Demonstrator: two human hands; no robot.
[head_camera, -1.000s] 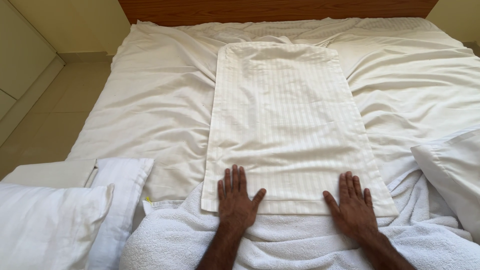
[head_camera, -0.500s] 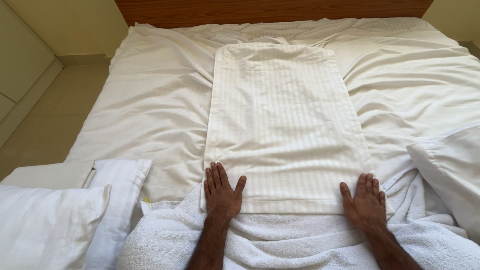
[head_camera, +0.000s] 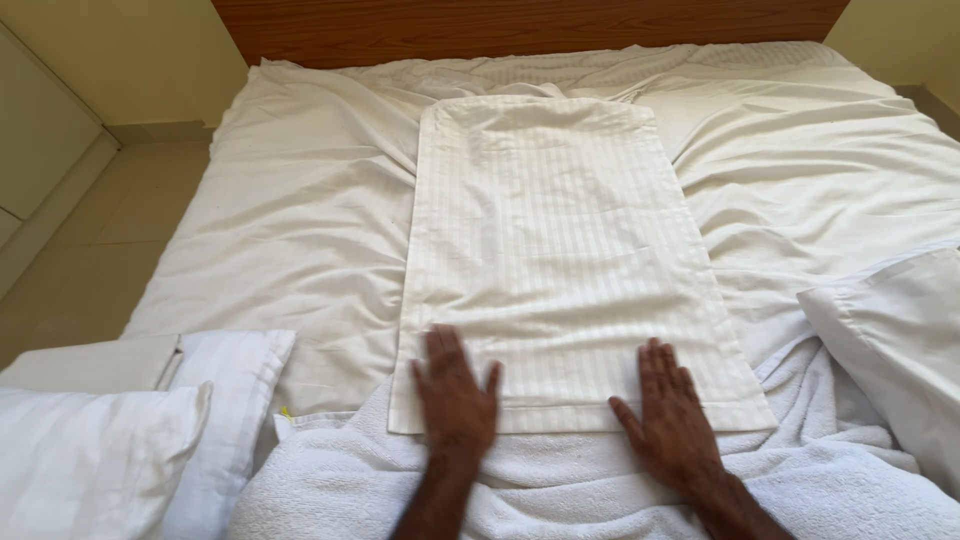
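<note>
Lying flat in the middle of the white-sheeted bed (head_camera: 300, 240), the white striped fabric pillowcase (head_camera: 560, 260) has both palms on its near edge. Left hand (head_camera: 456, 398) is blurred, right hand (head_camera: 668, 420) sharp; both have spread fingers, gripping nothing. White pillows (head_camera: 90, 460) are cut off by the frame.

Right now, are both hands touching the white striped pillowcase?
Touching: the head view shows the left hand and right hand lying flat on the white striped pillowcase's near edge.

L hand (head_camera: 457, 395), R hand (head_camera: 672, 420): bare, no sleeves, no rings.

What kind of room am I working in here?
Likely a bedroom, perhaps a hotel room: a bed with rumpled white sheets, a wooden headboard, pillows, and a striped pillowcase spread flat.
</note>
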